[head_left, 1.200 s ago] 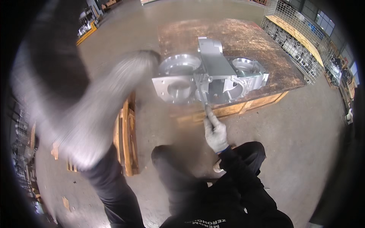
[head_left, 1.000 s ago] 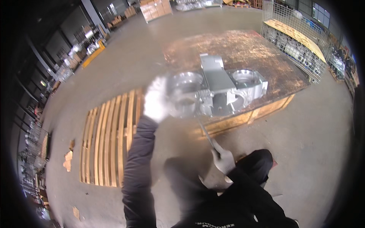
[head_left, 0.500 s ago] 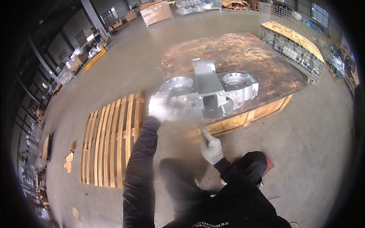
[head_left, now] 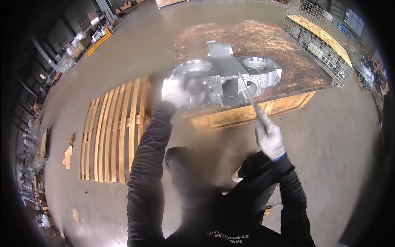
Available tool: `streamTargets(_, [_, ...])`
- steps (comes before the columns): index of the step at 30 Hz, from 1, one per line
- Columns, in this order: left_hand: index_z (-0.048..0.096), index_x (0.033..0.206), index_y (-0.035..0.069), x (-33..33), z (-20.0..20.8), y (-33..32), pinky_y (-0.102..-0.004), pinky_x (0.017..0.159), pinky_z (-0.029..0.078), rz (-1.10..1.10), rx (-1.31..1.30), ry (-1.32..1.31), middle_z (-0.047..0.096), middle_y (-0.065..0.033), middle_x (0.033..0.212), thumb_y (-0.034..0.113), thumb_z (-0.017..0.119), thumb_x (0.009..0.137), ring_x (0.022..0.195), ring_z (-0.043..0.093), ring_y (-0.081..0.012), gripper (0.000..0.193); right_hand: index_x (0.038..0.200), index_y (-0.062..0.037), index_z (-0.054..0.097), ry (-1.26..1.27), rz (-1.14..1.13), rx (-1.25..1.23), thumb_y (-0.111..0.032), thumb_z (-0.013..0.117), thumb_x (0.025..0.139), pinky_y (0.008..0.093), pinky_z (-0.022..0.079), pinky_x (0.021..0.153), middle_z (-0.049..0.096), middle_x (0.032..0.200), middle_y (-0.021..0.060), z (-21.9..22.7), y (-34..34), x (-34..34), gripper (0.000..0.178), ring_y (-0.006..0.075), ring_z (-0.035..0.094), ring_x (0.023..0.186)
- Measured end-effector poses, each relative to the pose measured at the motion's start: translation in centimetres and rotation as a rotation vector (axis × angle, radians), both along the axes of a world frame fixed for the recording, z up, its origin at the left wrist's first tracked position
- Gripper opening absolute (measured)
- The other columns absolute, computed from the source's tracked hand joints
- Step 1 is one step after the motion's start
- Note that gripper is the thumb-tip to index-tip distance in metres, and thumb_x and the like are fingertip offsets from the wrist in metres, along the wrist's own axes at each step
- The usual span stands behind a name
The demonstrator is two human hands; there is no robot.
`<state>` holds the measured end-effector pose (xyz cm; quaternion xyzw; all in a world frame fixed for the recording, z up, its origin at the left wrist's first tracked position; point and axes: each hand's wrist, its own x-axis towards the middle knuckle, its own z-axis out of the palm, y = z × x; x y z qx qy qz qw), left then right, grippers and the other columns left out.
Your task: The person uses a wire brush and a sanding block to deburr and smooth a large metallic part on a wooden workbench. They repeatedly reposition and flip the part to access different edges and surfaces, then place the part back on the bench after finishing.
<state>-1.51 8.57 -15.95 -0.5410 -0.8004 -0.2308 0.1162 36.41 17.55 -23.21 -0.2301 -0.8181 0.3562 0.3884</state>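
A silver metal casting (head_left: 230,68) with round openings and a raised flat arm lies on a brown, worn wooden crate top (head_left: 269,45). My left hand (head_left: 175,91), in a white glove, holds the casting's left rim; a haze blurs its fingertips. My right hand (head_left: 269,138), gloved too, is closed around the near end of a long thin file (head_left: 248,94). The file slants up and away, and its tip overlaps the casting's middle, by the square opening. Whether the tip touches the metal I cannot tell.
A slatted wooden pallet (head_left: 111,131) lies on the floor to the left of the crate. A wire mesh cage (head_left: 319,41) with metal parts stands at the far right. Cardboard scraps (head_left: 68,157) lie at the left. A yellow pallet jack (head_left: 98,41) is farther back.
My right hand has moved right and forward from in front of the crate, bringing the file up over the casting. My left hand stays at the casting's left rim. The view has tilted down.
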Motion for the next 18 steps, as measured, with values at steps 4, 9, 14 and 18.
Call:
streamTargets(4, [0.074, 0.126, 0.01, 0.4, -0.3, -0.2, -0.0501, 0.104, 0.048, -0.023, 0.054, 0.098, 0.076, -0.0185, 0.119, 0.042, 0.061, 0.103, 0.115, 0.069, -0.0386, 0.041, 0.165, -0.012, 0.048, -0.102, 0.192, -0.422, -0.021, 0.052, 0.116, 0.0255, 0.05, 0.053, 0.055, 0.071, -0.0011, 6.8, 2.5, -0.5, 0.049, 0.0079, 0.056, 0.055])
streamTargets(9, [0.074, 0.107, 0.008, 1.2, -0.6, -0.1, -0.0517, 0.099, 0.048, -0.069, 0.26, 0.17, 0.076, -0.0166, 0.105, 0.035, 0.059, 0.107, 0.102, 0.068, -0.0397, 0.03, 0.162, -0.0109, 0.051, -0.407, 0.266, -0.47, -0.028, 0.054, 0.115, 0.0271, 0.05, 0.051, 0.057, 0.07, 0.0028, 14.4, 3.0, -1.8, 0.05, 0.0112, 0.059, 0.053])
streamTargets(14, [0.074, 0.109, 0.008, 1.7, -0.4, -0.2, -0.0518, 0.105, 0.045, -0.007, 0.201, 0.114, 0.076, -0.0171, 0.106, 0.036, 0.056, 0.108, 0.106, 0.068, -0.0391, 0.033, 0.15, -0.0079, 0.063, -0.545, 0.144, -0.712, -0.032, 0.06, 0.111, 0.0293, 0.047, 0.047, 0.063, 0.073, 0.0032, 19.0, 2.4, -3.8, 0.046, 0.0127, 0.06, 0.054])
streamTargets(18, [0.075, 0.108, 0.008, 2.1, -0.1, -0.2, -0.0533, 0.108, 0.044, -0.016, 0.259, 0.113, 0.075, -0.0171, 0.106, 0.034, 0.058, 0.106, 0.107, 0.067, -0.0387, 0.032, 0.148, -0.0054, 0.064, -0.588, 0.11, -0.754, -0.037, 0.06, 0.109, 0.0272, 0.045, 0.041, 0.061, 0.069, 0.0026, 18.8, 4.1, -5.3, 0.05, 0.0124, 0.06, 0.049])
